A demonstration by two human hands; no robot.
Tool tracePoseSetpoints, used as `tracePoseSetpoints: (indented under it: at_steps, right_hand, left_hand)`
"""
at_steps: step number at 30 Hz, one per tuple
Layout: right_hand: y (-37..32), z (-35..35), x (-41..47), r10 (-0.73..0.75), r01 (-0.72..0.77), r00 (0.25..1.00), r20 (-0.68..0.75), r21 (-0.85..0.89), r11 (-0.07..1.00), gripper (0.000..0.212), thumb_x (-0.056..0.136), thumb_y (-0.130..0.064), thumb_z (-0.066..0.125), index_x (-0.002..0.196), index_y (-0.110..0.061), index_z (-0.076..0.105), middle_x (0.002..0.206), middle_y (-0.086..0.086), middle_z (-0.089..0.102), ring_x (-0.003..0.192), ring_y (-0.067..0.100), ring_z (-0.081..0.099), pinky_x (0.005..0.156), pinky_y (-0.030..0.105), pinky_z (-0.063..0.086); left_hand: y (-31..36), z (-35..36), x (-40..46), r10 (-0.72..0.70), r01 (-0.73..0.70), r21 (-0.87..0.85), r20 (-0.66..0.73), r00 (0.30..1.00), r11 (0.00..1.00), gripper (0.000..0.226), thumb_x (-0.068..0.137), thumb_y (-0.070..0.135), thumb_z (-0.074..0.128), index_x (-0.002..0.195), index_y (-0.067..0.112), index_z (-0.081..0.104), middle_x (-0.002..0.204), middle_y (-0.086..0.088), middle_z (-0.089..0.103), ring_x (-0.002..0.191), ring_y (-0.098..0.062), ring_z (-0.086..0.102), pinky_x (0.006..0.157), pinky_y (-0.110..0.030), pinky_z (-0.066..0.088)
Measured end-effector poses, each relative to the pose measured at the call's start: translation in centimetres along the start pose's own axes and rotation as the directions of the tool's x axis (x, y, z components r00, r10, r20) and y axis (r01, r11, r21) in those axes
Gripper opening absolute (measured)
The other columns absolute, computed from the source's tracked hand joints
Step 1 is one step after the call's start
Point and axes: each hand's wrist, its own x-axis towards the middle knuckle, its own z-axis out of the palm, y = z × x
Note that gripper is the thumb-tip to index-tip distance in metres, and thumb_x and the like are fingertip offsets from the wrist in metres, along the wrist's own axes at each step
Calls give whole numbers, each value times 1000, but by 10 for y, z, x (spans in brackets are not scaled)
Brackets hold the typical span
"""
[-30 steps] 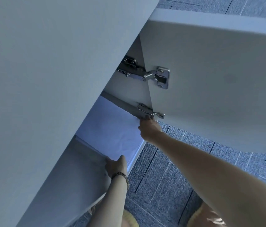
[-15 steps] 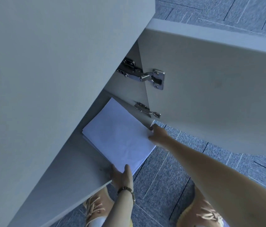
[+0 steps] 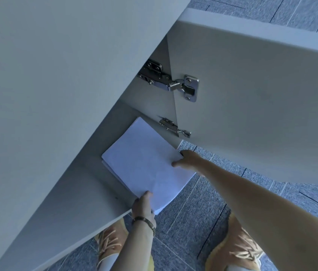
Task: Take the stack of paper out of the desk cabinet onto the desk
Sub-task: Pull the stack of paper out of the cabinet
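Both grips are closed on the stack of paper. Left hand pinches the stack's near corner at about 6 o'clock of the sheets, thumb lying on the top sheet and the other fingers hidden beneath; a metal-link bracelet circles that wrist. Right hand clasps the edge at roughly 3 o'clock of the stack, thumb on top, fingers curled under and out of sight.

White and several sheets thick, the stack lies on the bottom shelf of the desk cabinet, turned diagonally. Its far corner points toward 11 o'clock, deeper into the opening, and its near right part overhangs the shelf's front edge above the floor. Lower sheets peek out along the left edge, slightly fanned.

Cabinet door stands swung open at 2 o'clock from the paper. An upper hinge and a lower hinge join it to the cabinet side, the lower one just beyond the stack's far right edge.

Blue-grey carpet tiles cover the floor below. Two tan shoes show at the bottom, the left shoe at 7 o'clock and the right shoe at 5 o'clock.
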Motion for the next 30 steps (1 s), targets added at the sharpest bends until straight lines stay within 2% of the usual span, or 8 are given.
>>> tracePoseSetpoints:
  at_steps: [2, 5, 10, 16, 21, 24, 28, 30]
  right_hand:
    - [-5, -4, -6, -5, 4, 999, 43, 33, 999, 45, 79, -20, 71, 122, -7, 63, 119, 18, 67, 108, 31, 64, 83, 35, 51]
    - [-11, -13, -18, -14, 8, 996, 85, 73, 997, 42, 79, -15, 66, 120, -6, 64, 117, 19, 69, 107, 32, 66, 87, 36, 53]
    - [-20, -22, -52, -70, 67, 989, 127, 24, 997, 46, 86, -10, 62, 132, -5, 58, 128, 18, 64, 116, 33, 62, 98, 41, 51]
    - [-32, -47, -132, -99, 110, 979, 176, -53, 993, 47, 89, -11, 61, 135, -6, 54, 132, 17, 62, 122, 33, 59, 102, 44, 48]
    - [-34, -77, -214, -151, 164, 977, 151, -81, 983, 79, 60, -44, 58, 132, -12, 56, 130, 12, 64, 117, 30, 62, 101, 44, 50]
    - [-44, -97, -286, -165, 170, 984, 72, -69, 983, 63, 70, -34, 61, 130, -14, 59, 127, 9, 66, 115, 27, 63, 99, 40, 52]
    - [-39, -119, -377, -205, 205, 979, -15, -1, 979, 36, 83, -15, 60, 117, -4, 66, 115, 18, 72, 91, 20, 64, 78, 32, 49]
    - [-34, -124, -423, -222, 226, 973, -69, 47, 973, 32, 84, -11, 60, 114, -5, 68, 114, 17, 74, 92, 25, 69, 80, 34, 52]
  left_hand:
    - [1, -3, 2, -71, 73, -9, 134, 989, 997, 31, 68, 25, 69, 94, 12, 58, 99, -5, 49, 83, -23, 45, 80, -37, 44]
    - [-2, -8, -3, -30, 30, 3, 197, 980, 1000, 54, 72, 38, 73, 121, 17, 63, 130, -2, 60, 121, -27, 52, 109, -48, 36]
    - [0, -23, -55, 193, -201, 31, 165, 967, 979, 42, 93, 16, 65, 133, 9, 51, 127, -9, 59, 102, -27, 55, 87, -35, 42]
    - [-3, -51, -120, 345, -376, 119, 217, 913, 919, 43, 95, 9, 62, 136, 6, 52, 128, -12, 61, 103, -29, 58, 86, -36, 47]
    - [-18, -72, -174, 364, -390, 92, 221, 905, 916, 48, 76, 26, 76, 121, 15, 63, 123, -13, 68, 107, -35, 63, 96, -50, 52]
    - [-23, -88, -219, 375, -401, 49, 265, 888, 915, 35, 76, 15, 68, 111, 20, 68, 120, -10, 70, 107, -34, 65, 95, -54, 54]
    - [-21, -120, -315, 408, -439, 1, 370, 835, 898, 37, 85, -5, 57, 119, 4, 66, 114, -13, 71, 103, -35, 66, 95, -50, 54]
    - [-28, -136, -351, 413, -458, 13, 409, 813, 889, 34, 83, -6, 57, 114, 2, 66, 109, -13, 73, 99, -33, 68, 91, -46, 56]
